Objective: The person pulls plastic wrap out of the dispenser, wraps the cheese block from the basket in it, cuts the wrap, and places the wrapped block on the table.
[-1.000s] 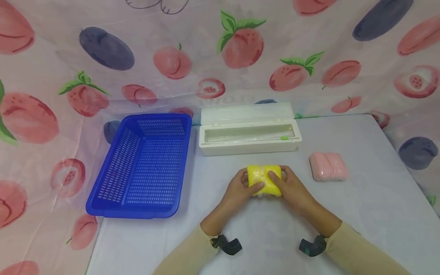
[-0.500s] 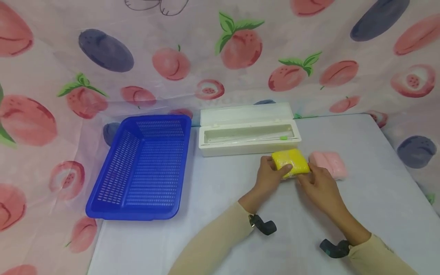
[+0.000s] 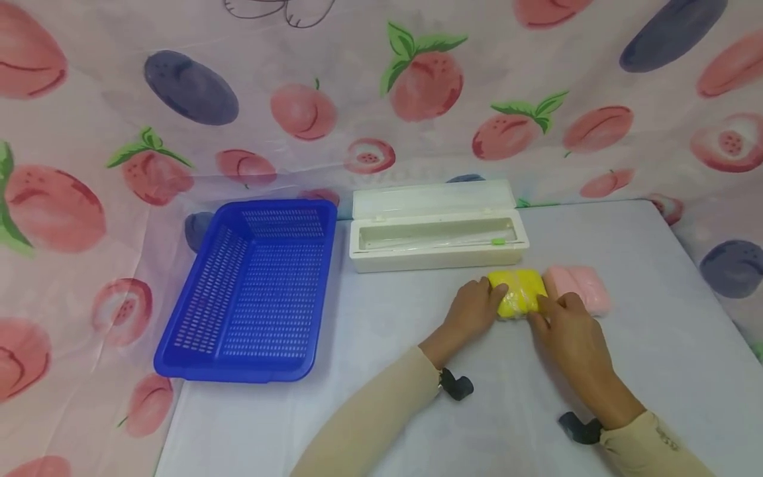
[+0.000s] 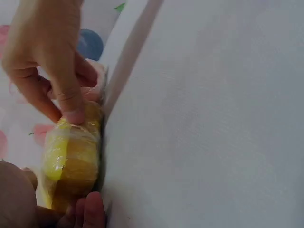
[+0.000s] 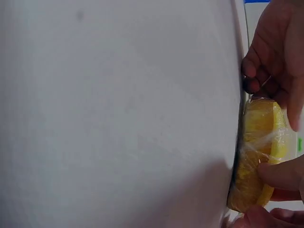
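Note:
A yellow block wrapped in clear film point(image 3: 517, 293) lies on the white table, just left of a similar pink block point(image 3: 587, 289). My left hand point(image 3: 471, 310) holds the yellow block by its left side, thumb on the upper face. At the near right corner, my right hand point(image 3: 575, 338) grips it with thumb and fingers and covers part of the pink block. In the left wrist view the wrapped side of the yellow block point(image 4: 73, 156) shows between both hands. The right wrist view shows its film-covered edge point(image 5: 259, 137) close to the tabletop.
A blue perforated basket point(image 3: 271, 291) stands at the left of the table. Behind the hands is a long white box point(image 3: 440, 259) with its lid raised and a green tab point(image 3: 498, 242) inside. A fruit-print cloth point(image 3: 357, 73) hangs behind the table.
Both hands have carried the yellow block rightward from the middle of the table and lowered it beside the pink block. The basket, box and pink block stay in place.

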Demonstrator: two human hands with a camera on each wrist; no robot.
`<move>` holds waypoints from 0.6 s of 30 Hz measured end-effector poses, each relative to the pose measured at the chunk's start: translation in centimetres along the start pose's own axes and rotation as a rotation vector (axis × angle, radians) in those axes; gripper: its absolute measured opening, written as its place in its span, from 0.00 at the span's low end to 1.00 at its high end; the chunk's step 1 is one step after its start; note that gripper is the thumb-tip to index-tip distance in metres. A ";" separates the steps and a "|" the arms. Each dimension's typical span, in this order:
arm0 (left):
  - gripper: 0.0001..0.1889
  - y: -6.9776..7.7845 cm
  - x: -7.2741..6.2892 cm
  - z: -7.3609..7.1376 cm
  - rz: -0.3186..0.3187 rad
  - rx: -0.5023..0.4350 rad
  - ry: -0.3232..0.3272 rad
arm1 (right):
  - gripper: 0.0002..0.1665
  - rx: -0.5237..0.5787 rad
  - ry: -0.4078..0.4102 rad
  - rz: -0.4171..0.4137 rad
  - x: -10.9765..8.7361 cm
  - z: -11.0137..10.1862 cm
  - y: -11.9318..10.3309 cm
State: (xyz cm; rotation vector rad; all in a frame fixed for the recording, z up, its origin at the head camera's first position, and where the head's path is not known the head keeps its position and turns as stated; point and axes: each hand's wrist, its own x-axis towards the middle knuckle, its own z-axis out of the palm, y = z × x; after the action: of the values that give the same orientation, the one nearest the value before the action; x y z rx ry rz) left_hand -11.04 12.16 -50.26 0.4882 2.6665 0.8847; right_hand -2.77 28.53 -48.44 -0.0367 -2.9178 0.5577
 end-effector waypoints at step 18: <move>0.30 -0.9 -7.2 -8.2 -0.066 0.127 0.058 | 0.21 -0.054 -0.150 -0.006 1.6 -4.2 0.2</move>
State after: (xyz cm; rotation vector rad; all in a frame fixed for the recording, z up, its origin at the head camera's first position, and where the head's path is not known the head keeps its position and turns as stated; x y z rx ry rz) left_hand -7.79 4.36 -43.34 0.4069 2.7862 0.7247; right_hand -3.59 30.35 -44.40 0.0081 -3.0771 0.5018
